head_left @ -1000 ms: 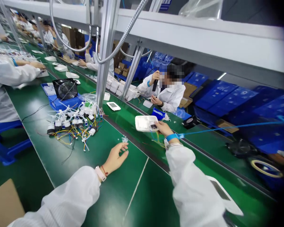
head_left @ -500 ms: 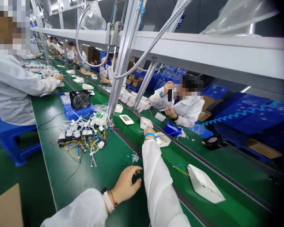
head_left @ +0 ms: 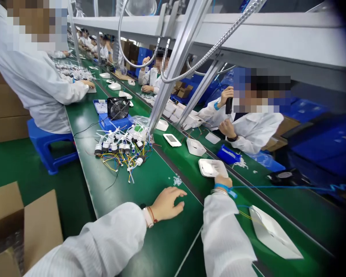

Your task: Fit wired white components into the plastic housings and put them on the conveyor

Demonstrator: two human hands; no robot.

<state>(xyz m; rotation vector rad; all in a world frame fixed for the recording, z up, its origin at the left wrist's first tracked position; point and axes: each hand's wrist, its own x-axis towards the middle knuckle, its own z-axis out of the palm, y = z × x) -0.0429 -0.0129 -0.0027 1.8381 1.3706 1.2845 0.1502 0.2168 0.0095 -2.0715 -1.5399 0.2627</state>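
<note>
Touching casing [head_left: 209, 167]: right hand [head_left: 223, 182]; left hand [head_left: 167, 204] half-open

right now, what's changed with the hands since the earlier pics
The right hand, which held a wired housing a second ago, then reached farther left, has come back right to the near edge of a white housing; grip unclear. The left hand stays open by the rings; the fan stayed put.

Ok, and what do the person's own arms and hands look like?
The left hand is gloveless, with a loose white sleeve, a pale band and a thin red cord. The right hand, also gloveless, has a matching sleeve, a blue wrist strap trailing a blue cable, and a metallic-looking bangle.
</note>
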